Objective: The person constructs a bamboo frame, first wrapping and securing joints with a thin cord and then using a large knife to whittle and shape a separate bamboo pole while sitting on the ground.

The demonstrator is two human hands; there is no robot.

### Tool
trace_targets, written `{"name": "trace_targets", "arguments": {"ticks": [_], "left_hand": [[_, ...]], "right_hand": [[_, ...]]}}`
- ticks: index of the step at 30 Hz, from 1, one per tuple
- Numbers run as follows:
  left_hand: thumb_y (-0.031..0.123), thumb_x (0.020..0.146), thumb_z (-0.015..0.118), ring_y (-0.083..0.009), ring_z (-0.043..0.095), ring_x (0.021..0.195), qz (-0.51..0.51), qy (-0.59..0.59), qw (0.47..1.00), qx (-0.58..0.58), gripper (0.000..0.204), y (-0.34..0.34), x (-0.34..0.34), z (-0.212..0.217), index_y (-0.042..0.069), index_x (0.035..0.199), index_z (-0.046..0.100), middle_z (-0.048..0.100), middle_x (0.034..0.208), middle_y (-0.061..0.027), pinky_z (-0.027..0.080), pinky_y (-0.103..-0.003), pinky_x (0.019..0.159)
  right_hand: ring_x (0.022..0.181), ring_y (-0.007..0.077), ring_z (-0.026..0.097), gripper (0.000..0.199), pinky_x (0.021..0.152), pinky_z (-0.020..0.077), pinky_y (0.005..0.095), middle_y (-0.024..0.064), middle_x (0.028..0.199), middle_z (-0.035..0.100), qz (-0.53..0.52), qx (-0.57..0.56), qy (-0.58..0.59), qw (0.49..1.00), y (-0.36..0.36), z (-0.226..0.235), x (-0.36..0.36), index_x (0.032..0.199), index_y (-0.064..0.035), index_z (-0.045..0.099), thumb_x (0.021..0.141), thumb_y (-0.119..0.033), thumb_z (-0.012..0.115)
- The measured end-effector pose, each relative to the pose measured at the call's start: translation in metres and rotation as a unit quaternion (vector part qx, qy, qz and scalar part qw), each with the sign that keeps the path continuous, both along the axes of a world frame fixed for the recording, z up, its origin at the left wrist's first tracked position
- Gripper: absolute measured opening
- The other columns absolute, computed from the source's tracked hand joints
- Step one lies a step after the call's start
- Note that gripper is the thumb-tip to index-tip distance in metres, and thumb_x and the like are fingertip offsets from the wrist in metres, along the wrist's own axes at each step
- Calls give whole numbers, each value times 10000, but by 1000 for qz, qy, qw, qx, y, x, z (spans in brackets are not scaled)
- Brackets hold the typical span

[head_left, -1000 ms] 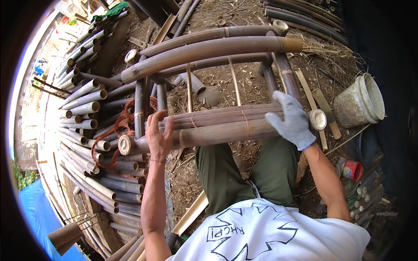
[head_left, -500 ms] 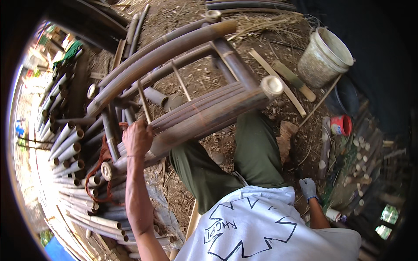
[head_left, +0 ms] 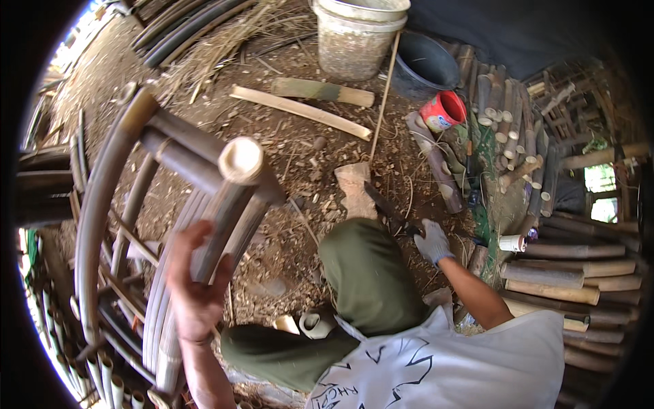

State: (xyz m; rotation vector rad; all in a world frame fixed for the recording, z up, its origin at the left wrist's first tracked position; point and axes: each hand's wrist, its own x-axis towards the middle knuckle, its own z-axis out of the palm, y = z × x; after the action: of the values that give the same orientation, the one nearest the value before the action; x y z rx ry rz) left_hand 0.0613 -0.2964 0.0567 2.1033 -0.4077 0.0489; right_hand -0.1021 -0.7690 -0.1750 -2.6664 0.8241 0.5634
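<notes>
A bamboo frame (head_left: 102,184), like a chair or bench part with curved rails, slats and pale cut ends, stands tilted at my left. My left hand (head_left: 194,283) is open beside its thick front rail, thumb and fingers apart; whether it touches the rail I cannot tell. My right hand (head_left: 432,243), in a grey glove, is closed at the dark handle of a large knife (head_left: 383,202) low over the ground. The blade's end lies by a rough wooden block (head_left: 354,189). Glove and shadow partly hide the handle.
Split bamboo strips (head_left: 303,111) lie on the chip-strewn soil ahead. Beyond them stand a dirty white bucket (head_left: 357,44), a dark basin (head_left: 426,65) and a red can (head_left: 443,111). Bamboo pieces (head_left: 572,273) are stacked at the right. A short bamboo ring (head_left: 317,324) sits near my knee.
The view has swung right. My left hand has let go of the bamboo frame's slatted rail and opened. My gloved right hand has reached the knife handle.
</notes>
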Motion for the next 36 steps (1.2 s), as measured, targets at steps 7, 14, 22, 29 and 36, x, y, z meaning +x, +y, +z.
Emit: {"name": "trace_targets", "arguments": {"ticks": [7, 14, 22, 29, 36], "left_hand": [[138, 934, 668, -255, 693, 964, -291, 201, 928, 120, 216, -99, 0, -187, 37, 1124, 680, 696, 1071, -151, 580, -392, 866], [509, 988, 557, -417, 625, 1174, -183, 238, 952, -63, 655, -152, 26, -227, -79, 1274, 585, 641, 1240, -294, 567, -526, 927], [725, 845, 635, -366, 533, 1267, 59, 165, 966, -191, 1107, -254, 83, -137, -143, 1452, 312, 527, 1341, -331, 435, -443, 1071], [373, 1026, 567, -56, 456, 567, 233, 2, 907, -350, 320, -268, 39, -65, 72, 920, 585, 532, 742, -4, 386, -208, 451], [541, 1040, 469, -80, 289, 539, 201, -165, 872, -414, 542, -249, -12, -75, 170, 691, 285, 301, 668, 22, 249, -239, 392]], "right_hand": [[1069, 420, 634, 693, 902, 488, 466, 305, 1155, 640, -82, 123, -226, 963, -7, -77, 246, 1180, 77, 603, 858, -534, 658], [671, 377, 668, 246, 580, 515, 477, 210, 708, 638, -194, -32, -362, 911, -29, -119, 278, 916, -14, 586, 978, -241, 515], [557, 118, 477, 212, 460, 373, 293, -4, 689, 477, -14, 416, -314, 853, 73, -34, 77, 1131, -36, 563, 1061, -215, 474], [954, 334, 616, 480, 823, 510, 474, 186, 1033, 600, 298, 240, -375, 844, 36, -6, 47, 1308, 1, 508, 928, -260, 646], [1027, 420, 621, 689, 855, 512, 482, 230, 1126, 636, 132, 76, -47, 987, -38, -98, 4, 1427, -7, 446, 845, -272, 703]]}}
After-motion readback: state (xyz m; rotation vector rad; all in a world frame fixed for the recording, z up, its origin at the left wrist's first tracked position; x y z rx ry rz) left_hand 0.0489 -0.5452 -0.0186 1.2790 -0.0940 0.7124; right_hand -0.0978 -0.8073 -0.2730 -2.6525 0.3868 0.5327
